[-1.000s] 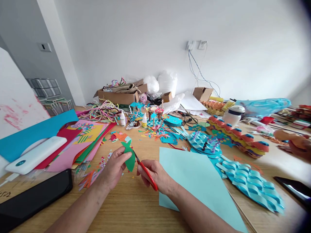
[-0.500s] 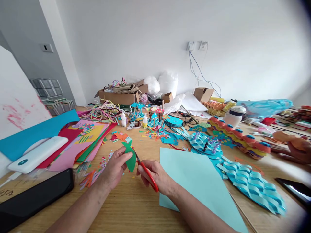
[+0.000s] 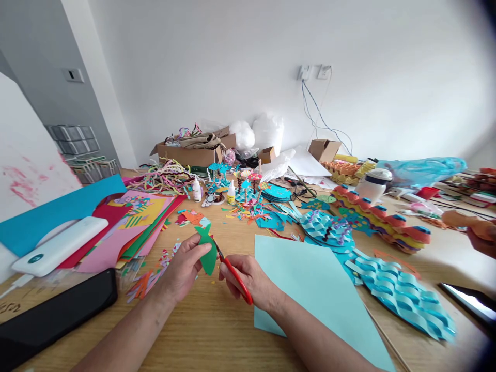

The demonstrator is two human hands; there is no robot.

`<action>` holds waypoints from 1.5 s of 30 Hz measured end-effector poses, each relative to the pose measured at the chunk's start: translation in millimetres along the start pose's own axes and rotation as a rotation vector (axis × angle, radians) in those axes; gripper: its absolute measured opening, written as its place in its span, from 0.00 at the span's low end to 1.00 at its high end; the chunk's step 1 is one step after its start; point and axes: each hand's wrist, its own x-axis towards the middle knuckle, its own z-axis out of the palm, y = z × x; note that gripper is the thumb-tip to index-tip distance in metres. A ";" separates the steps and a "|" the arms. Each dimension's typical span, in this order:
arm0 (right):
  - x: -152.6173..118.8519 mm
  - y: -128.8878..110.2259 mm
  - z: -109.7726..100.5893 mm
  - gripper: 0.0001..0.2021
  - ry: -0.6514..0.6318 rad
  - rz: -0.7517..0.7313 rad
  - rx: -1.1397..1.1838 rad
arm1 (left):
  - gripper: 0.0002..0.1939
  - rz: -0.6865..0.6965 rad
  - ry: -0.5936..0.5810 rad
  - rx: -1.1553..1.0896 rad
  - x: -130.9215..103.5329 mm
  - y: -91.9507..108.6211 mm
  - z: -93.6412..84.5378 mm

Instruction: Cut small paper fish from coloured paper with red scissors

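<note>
Pinched between the thumb and fingers of my left hand is a green paper fish shape, held upright above the wooden table. My right hand grips red-handled scissors, whose dark blades point up and left beside the fish's right edge. The far ends of the blades lie close against the paper; whether they are parted is hard to tell. Under my right forearm lies a light blue paper sheet.
Coloured paper sheets, a white power bank and a black phone lie left. Two glue bottles stand behind. Woven blue paper fish and a painted egg carton lie right. Another person's hand is at the right edge.
The other person's hand at the right edge has moved right, along with the brownish-orange piece it holds. My hands, the green fish and the scissors have hardly moved.
</note>
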 end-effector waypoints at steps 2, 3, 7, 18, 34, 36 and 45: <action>-0.1 -0.2 -0.3 0.24 -0.005 -0.009 -0.014 | 0.07 0.002 -0.002 -0.004 0.0 -0.7 -0.8; -0.1 -0.1 -0.6 0.24 -0.006 -0.016 -0.024 | 0.07 0.002 -0.005 -0.006 -0.1 -1.1 -1.3; 0.3 1.4 -0.9 0.23 0.005 -0.025 -0.041 | 0.07 0.005 -0.016 -0.007 -0.3 -2.7 -3.0; 0.9 3.2 0.7 0.23 0.004 -0.016 0.007 | 0.06 0.018 -0.044 -0.011 0.6 -0.6 -1.5; 3.9 4.4 1.6 0.18 0.080 0.003 -0.078 | 0.07 0.040 -0.051 -0.004 1.3 0.0 -1.3; 4.0 5.3 1.6 0.18 0.081 0.005 -0.087 | 0.07 0.061 -0.048 0.002 2.0 0.0 -1.3; 4.3 4.8 -0.1 0.17 0.070 -0.027 -0.169 | 0.09 0.060 -0.012 0.047 4.2 -1.0 -1.6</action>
